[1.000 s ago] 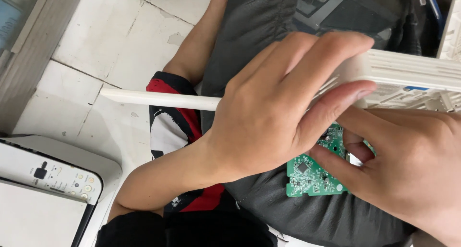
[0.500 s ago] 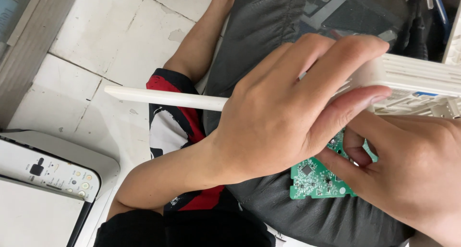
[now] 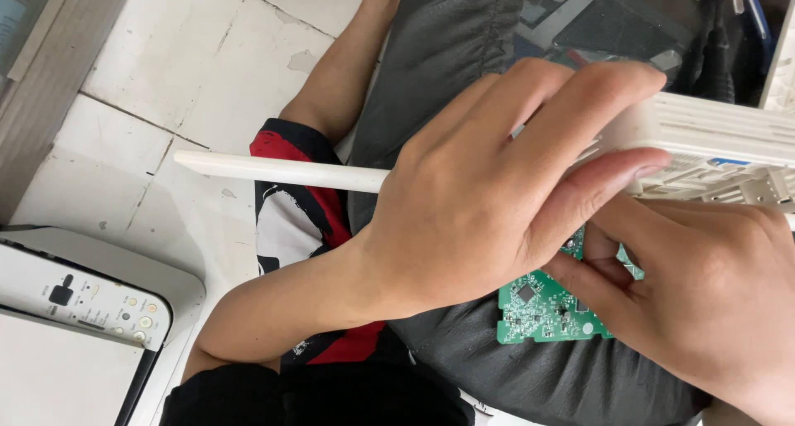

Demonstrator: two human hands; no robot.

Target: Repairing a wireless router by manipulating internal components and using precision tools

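Head view shows me the tiled floor (image 3: pixel 207 53), then a white printer (image 3: pixel 74 310) at lower left. My left hand (image 3: pixel 497 202) is closed over the white plastic casing (image 3: pixel 720 136), its long antenna (image 3: pixel 273 171) jutting left. My right hand (image 3: pixel 704 293) pinches the green circuit board (image 3: pixel 538 310) just below the casing, over a grey bag (image 3: pixel 464 45).

circuit board (image 3: pixel 542 308): green | casing (image 3: pixel 719 140): white | antenna rod (image 3: pixel 281 171): white | sleeve (image 3: pixel 302 196): red, black, white pattern | bag (image 3: pixel 464 37): dark grey
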